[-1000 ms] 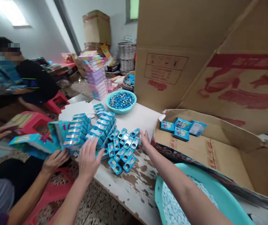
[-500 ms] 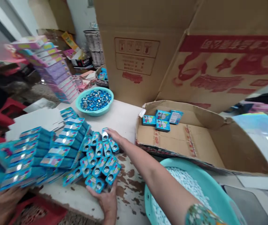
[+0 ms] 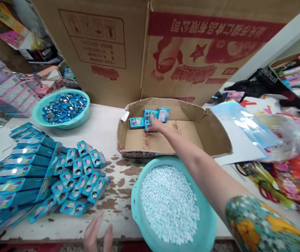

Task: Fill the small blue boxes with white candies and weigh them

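Observation:
My right hand [image 3: 155, 125] reaches into a low cardboard tray [image 3: 192, 136], its fingers closed on a small blue printed box [image 3: 147, 125]. Against that one lie other boxes of the same kind, including a flat one [image 3: 137, 122] on the left. Near the table's front edge, my left hand [image 3: 97, 233] is slightly blurred, with fingers apart and nothing in it. Just beyond it stands a cluster of blue boxes [image 3: 77, 168], upright, with round openings showing. Stacked blue display cartons [image 3: 21, 164] stand left of the cluster.
A turquoise basin [image 3: 207, 224] of pale blue pellets stands under my right forearm. At the back left is a turquoise bowl [image 3: 85, 113] of shiny blue pieces. A large carton [image 3: 134, 84] rises behind the tray. Plastic bags [image 3: 283, 129] and scissors lie at the right.
My right hand has left the box cluster and moved right into the tray, onto a box there. My left hand has let go of the cluster and drawn back. The view has swung right.

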`<state>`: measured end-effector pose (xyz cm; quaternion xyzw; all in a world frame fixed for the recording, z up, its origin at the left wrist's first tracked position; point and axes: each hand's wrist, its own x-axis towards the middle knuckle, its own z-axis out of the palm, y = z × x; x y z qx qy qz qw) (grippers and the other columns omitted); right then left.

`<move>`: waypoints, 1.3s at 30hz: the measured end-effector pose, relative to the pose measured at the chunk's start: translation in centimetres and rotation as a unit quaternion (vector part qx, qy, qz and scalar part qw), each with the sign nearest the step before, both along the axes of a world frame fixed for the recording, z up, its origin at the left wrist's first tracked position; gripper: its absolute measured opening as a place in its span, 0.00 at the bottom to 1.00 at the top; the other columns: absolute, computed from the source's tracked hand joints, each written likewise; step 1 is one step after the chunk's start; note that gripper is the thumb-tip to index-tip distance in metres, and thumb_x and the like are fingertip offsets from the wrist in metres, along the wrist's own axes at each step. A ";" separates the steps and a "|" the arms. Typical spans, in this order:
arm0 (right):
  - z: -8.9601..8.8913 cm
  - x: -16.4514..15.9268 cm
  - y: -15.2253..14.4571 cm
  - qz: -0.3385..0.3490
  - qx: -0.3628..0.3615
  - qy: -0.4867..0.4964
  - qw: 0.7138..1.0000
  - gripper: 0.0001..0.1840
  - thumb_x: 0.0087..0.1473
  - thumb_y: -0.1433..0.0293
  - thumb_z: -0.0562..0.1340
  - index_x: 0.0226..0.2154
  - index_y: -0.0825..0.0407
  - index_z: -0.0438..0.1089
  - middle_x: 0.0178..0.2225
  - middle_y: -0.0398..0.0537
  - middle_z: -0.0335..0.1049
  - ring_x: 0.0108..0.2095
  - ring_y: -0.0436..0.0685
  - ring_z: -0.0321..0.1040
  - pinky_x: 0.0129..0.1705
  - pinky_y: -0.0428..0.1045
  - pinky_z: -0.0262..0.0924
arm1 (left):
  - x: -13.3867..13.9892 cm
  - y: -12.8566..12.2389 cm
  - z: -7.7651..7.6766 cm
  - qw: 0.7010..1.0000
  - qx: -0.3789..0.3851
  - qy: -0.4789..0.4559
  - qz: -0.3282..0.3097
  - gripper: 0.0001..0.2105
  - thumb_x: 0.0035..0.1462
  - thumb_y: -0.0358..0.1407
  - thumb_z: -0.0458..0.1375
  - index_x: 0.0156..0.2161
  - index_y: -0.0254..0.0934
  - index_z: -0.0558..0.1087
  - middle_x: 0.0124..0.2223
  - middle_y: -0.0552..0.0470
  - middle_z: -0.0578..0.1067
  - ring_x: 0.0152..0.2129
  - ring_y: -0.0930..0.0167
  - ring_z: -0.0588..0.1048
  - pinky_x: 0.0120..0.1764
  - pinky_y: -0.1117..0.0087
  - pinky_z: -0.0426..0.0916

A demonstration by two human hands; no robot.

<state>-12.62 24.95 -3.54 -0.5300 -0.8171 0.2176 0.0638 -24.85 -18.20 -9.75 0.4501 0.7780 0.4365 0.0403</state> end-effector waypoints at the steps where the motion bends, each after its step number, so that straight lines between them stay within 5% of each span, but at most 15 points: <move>1: -1.2 0.8 1.2 -0.001 -0.014 -0.013 1.000 0.41 0.29 0.75 0.73 0.50 0.62 0.63 0.54 0.64 0.59 0.56 0.71 0.52 0.56 0.62 0.50 | 1.3 1.0 0.6 0.998 -0.002 0.010 -0.067 0.19 0.54 0.31 0.56 0.51 0.45 0.67 0.44 0.47 0.75 0.41 0.62 0.75 0.43 0.56 0.72; 3: -3.1 1.6 2.1 0.001 -0.036 -0.033 0.999 0.47 0.22 0.78 0.74 0.50 0.63 0.62 0.54 0.65 0.57 0.57 0.73 0.50 0.57 0.63 0.48 | 4.2 3.9 1.5 0.983 -0.028 0.009 -0.179 0.14 0.57 0.32 0.53 0.48 0.45 0.70 0.41 0.48 0.76 0.40 0.64 0.75 0.43 0.58 0.72; 6: -3.3 1.9 1.6 0.007 -0.072 -0.041 0.997 0.40 0.23 0.75 0.74 0.44 0.64 0.66 0.49 0.62 0.63 0.51 0.70 0.57 0.54 0.60 0.55 | 8.7 9.6 1.8 0.940 -0.159 -0.018 -0.302 0.17 0.60 0.39 0.50 0.53 0.41 0.68 0.50 0.45 0.73 0.48 0.61 0.70 0.50 0.56 0.67; 9: -0.6 3.7 0.2 0.016 -0.091 -0.017 0.996 0.32 0.32 0.67 0.72 0.41 0.63 0.66 0.42 0.56 0.67 0.44 0.63 0.64 0.47 0.55 0.62 | 12.6 14.6 0.3 0.899 -0.270 -0.015 -0.344 0.26 0.58 0.44 0.52 0.60 0.37 0.61 0.62 0.42 0.60 0.60 0.55 0.53 0.58 0.49 0.54; 12: 3.3 8.7 -4.1 0.024 -0.075 0.082 0.993 0.30 0.45 0.63 0.64 0.48 0.60 0.61 0.45 0.53 0.66 0.44 0.59 0.65 0.44 0.52 0.64 | 16.3 17.0 -1.6 0.889 -0.314 -0.017 -0.333 0.32 0.55 0.49 0.53 0.62 0.38 0.58 0.64 0.41 0.54 0.62 0.52 0.46 0.60 0.48 0.44; 15: 5.5 15.5 -11.9 0.036 -0.166 0.377 0.910 0.37 0.40 0.63 0.69 0.52 0.52 0.57 0.47 0.49 0.67 0.43 0.58 0.67 0.44 0.51 0.65 | 19.8 15.9 -2.1 0.870 -0.334 -0.019 -0.362 0.31 0.51 0.56 0.53 0.58 0.45 0.64 0.62 0.44 0.57 0.61 0.49 0.48 0.58 0.44 0.43; 20: 3.6 23.1 -23.3 -0.087 -0.283 0.463 0.835 0.43 0.33 0.64 0.72 0.53 0.48 0.59 0.44 0.49 0.70 0.44 0.62 0.68 0.46 0.56 0.65 | 22.2 10.4 -0.2 0.825 -0.342 0.052 -0.447 0.28 0.49 0.51 0.56 0.56 0.50 0.64 0.57 0.44 0.62 0.53 0.49 0.58 0.50 0.41 0.55; 24: 2.4 25.5 -26.3 -0.119 -0.400 0.529 0.739 0.32 0.35 0.61 0.70 0.46 0.50 0.68 0.42 0.51 0.73 0.44 0.65 0.70 0.48 0.59 0.64 | 21.0 8.5 0.7 0.788 -0.384 0.122 -0.466 0.21 0.53 0.43 0.53 0.52 0.43 0.67 0.52 0.41 0.65 0.48 0.51 0.63 0.46 0.48 0.61; 28: 2.4 26.9 -26.9 -0.175 -0.414 0.597 0.665 0.26 0.40 0.60 0.67 0.44 0.50 0.69 0.45 0.52 0.72 0.47 0.66 0.68 0.49 0.60 0.63 | 19.7 9.1 0.1 0.850 -0.411 -0.008 -0.328 0.14 0.48 0.35 0.56 0.43 0.39 0.71 0.46 0.42 0.69 0.41 0.58 0.70 0.45 0.56 0.63; 30: 2.3 27.3 -27.0 -0.169 -0.416 0.578 0.681 0.25 0.42 0.61 0.67 0.45 0.51 0.69 0.46 0.52 0.71 0.48 0.65 0.68 0.50 0.60 0.62 | 19.1 9.7 -0.3 0.882 -0.392 -0.080 -0.249 0.11 0.47 0.35 0.57 0.38 0.38 0.71 0.39 0.46 0.72 0.39 0.61 0.71 0.44 0.60 0.64; 33: 1.6 27.6 -27.1 -0.133 -0.362 0.495 0.779 0.25 0.43 0.62 0.68 0.45 0.51 0.68 0.44 0.51 0.72 0.46 0.63 0.68 0.50 0.58 0.61 | 18.3 10.3 0.1 0.905 -0.357 -0.150 -0.177 0.11 0.51 0.40 0.54 0.37 0.37 0.69 0.29 0.52 0.70 0.30 0.68 0.72 0.35 0.68 0.66; 36: 0.6 27.2 -27.2 -0.072 -0.252 0.401 0.878 0.23 0.43 0.65 0.67 0.44 0.49 0.66 0.39 0.47 0.72 0.39 0.60 0.69 0.46 0.56 0.62 | 18.4 10.5 2.4 0.913 -0.296 -0.252 -0.122 0.18 0.56 0.48 0.47 0.43 0.37 0.63 0.28 0.55 0.69 0.18 0.75 0.67 0.21 0.74 0.61; 39: -0.4 26.3 -27.7 0.017 -0.150 0.341 0.928 0.18 0.45 0.68 0.65 0.41 0.48 0.67 0.40 0.48 0.69 0.43 0.61 0.67 0.47 0.55 0.61 | 19.8 11.0 5.6 0.872 -0.097 -0.473 -0.083 0.19 0.51 0.49 0.53 0.42 0.38 0.62 0.27 0.57 0.68 0.14 0.78 0.63 0.16 0.78 0.56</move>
